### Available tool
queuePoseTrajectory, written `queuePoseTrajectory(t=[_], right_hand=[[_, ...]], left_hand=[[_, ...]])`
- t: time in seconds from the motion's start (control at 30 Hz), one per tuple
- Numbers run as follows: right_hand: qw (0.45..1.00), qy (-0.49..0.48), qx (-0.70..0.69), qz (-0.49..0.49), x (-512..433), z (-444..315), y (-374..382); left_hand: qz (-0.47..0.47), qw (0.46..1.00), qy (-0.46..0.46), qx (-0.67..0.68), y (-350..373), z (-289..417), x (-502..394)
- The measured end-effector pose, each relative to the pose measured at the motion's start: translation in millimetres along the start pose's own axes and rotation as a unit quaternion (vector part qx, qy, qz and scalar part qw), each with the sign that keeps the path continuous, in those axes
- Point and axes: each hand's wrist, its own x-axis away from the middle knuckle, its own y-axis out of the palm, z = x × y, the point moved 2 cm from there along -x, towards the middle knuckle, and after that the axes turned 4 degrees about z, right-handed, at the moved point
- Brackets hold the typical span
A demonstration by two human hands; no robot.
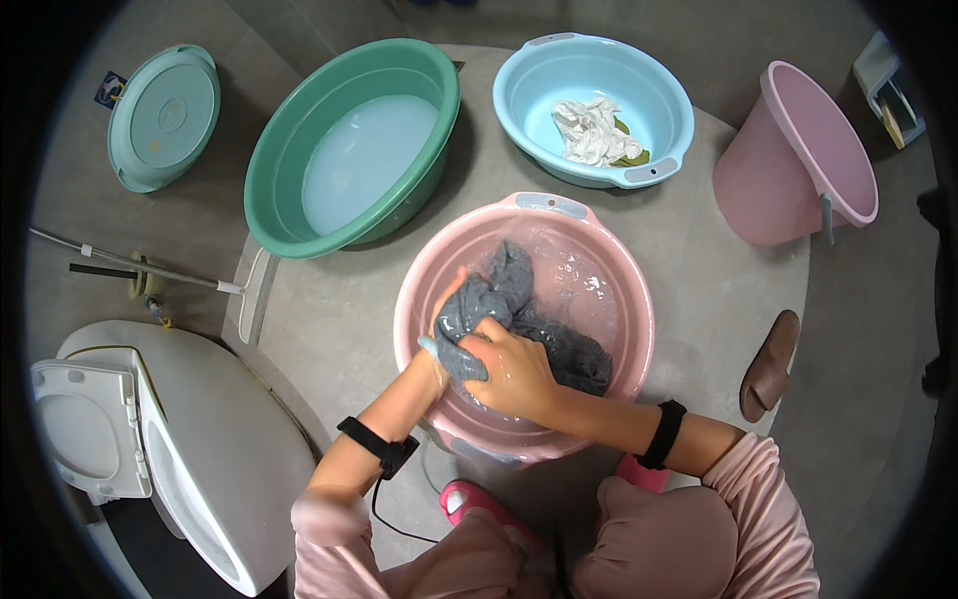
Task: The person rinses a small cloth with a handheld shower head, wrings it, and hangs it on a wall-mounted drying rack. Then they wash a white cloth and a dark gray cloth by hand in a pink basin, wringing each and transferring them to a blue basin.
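A wet dark grey cloth (pixel 516 314) lies bunched in a pink plastic basin (pixel 636 299) of water before me. My right hand (pixel 516 371) grips a folded part of the cloth near the middle of the basin, fingers curled over it. My left hand (pixel 447 299) is mostly hidden beneath and behind the cloth, with one finger and its edge showing at the left; the cloth drapes over it. A pale blue bangle (pixel 427 346) circles my left wrist. The lower right part of the cloth rests in the water.
Beyond stand a green basin (pixel 269 180) of cloudy water and a light blue basin (pixel 516 90) holding white cloth (pixel 595 131). A pink bucket (pixel 756 180) and brown slipper (pixel 771 367) are at right. A toilet (pixel 217 419) and hose (pixel 172 275) are at left.
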Motion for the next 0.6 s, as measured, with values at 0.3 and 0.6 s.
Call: queuePoseTrajectory(t=[0.3,0.6], right_hand=[[0.988,-0.075,0.138,-0.006,-4.1,73.4,-23.4],[0.933,0.158,0.291,-0.142,4.7,120.8,-34.1]], left_hand=[[0.212,0.957,0.028,-0.197,-10.1,-29.5,12.3],[0.227,0.409,-0.016,-0.883,33.1,-18.2,15.6]])
